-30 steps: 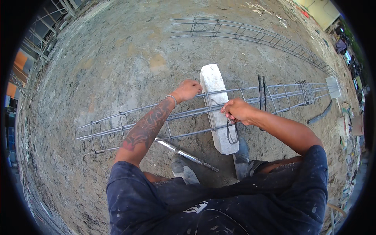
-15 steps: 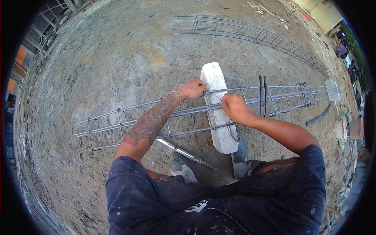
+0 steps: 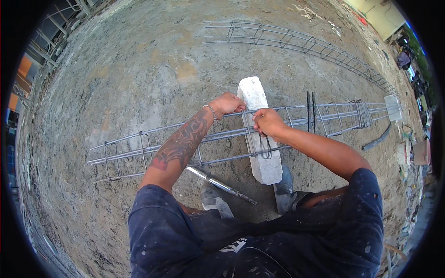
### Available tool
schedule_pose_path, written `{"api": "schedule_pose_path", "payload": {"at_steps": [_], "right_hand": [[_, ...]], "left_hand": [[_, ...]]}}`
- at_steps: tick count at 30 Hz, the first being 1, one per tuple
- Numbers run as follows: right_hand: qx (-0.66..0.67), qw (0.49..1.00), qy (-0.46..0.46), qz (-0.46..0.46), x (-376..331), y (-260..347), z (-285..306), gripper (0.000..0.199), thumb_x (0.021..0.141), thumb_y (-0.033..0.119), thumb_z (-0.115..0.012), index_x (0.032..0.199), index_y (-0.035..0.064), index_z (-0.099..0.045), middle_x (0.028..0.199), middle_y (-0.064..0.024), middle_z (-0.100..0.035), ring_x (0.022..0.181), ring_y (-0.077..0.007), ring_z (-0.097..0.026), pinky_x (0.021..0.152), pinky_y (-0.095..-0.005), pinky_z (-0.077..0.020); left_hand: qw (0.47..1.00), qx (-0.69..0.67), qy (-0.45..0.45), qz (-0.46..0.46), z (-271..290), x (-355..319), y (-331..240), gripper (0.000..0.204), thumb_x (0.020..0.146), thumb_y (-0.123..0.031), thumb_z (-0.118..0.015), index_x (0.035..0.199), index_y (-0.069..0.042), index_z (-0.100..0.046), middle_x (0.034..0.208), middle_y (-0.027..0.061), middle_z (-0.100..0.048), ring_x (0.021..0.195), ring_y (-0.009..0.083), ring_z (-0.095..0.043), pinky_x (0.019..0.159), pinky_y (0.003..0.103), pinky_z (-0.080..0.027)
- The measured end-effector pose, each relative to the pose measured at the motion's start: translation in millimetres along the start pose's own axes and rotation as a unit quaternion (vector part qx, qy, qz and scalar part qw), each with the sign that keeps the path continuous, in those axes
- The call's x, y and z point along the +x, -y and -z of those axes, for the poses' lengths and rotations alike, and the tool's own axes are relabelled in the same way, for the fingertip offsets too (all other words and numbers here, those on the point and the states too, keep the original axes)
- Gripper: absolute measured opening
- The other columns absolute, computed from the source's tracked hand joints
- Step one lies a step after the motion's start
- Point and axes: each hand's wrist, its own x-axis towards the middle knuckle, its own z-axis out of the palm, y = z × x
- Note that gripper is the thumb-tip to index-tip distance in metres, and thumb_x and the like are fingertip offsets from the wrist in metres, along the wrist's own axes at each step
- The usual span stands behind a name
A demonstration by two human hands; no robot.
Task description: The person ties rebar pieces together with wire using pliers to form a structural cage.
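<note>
I judge the rebar cage (image 3: 224, 135) mostly assembled, one joint perhaps untied; the right hand (image 3: 270, 124) pinches looped wire (image 3: 265, 149), the left hand (image 3: 227, 103) presses fingertips together, hold unclear

And in comes your right hand (image 3: 269, 123), sliding left and a touch upward over the last second, its looser fingers now drawn into a tight pinch near the cage's far rod (image 3: 120, 140). Your left hand (image 3: 229, 103) edges slightly right, narrowing the gap between them, while the dark wire loop (image 3: 269, 147) swings leftward across the pale block (image 3: 268, 170).
</note>
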Motion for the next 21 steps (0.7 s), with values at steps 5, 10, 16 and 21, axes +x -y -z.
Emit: {"api": "schedule_pose_path", "payload": {"at_steps": [5,10,16,21], "right_hand": [[-0.012,0.998,0.062,-0.023,-5,0,10,0.016,0.085,0.002,-0.045,0.096,-0.0002,-0.056,0.069,-0.0014,-0.049,0.057,-0.0088,-0.047,0.047,-0.0252,-0.0418],[0.021,0.999,0.027,-0.018,-1,-7,5,0.014,0.087,0.006,-0.043,0.092,0.0003,-0.056,0.071,-0.0017,-0.049,0.059,-0.0100,-0.048,0.050,-0.0258,-0.0432],[0.114,0.991,0.036,-0.055,-24,4,17,0.032,0.094,0.025,-0.037,0.086,0.0019,-0.057,0.079,-0.0055,-0.055,0.067,-0.0135,-0.053,0.057,-0.0287,-0.0460],[0.020,0.998,0.049,0.020,-34,-3,31,0.043,0.094,0.035,-0.037,0.077,0.0027,-0.060,0.084,-0.0078,-0.059,0.073,-0.0143,-0.056,0.066,-0.0297,-0.0466]], "left_hand": [[0.998,-0.064,-0.005,0.006,-4,-3,-5,0.019,0.080,-0.016,-0.064,0.092,-0.004,-0.057,0.086,0.0034,-0.062,0.078,0.0101,-0.057,0.069,0.022,-0.046],[0.993,-0.114,-0.021,0.038,-1,2,-4,0.026,0.074,-0.006,-0.069,0.093,-0.005,-0.051,0.083,0.0040,-0.061,0.070,0.0107,-0.058,0.064,0.021,-0.048],[0.995,-0.094,-0.040,0.015,-3,1,-1,0.023,0.074,-0.007,-0.069,0.092,-0.003,-0.056,0.080,0.0029,-0.060,0.071,0.0099,-0.058,0.063,0.022,-0.048],[0.993,-0.109,-0.036,0.013,-2,1,0,0.018,0.077,-0.007,-0.066,0.092,-0.003,-0.060,0.079,0.0020,-0.061,0.071,0.0098,-0.058,0.063,0.021,-0.048]]}}
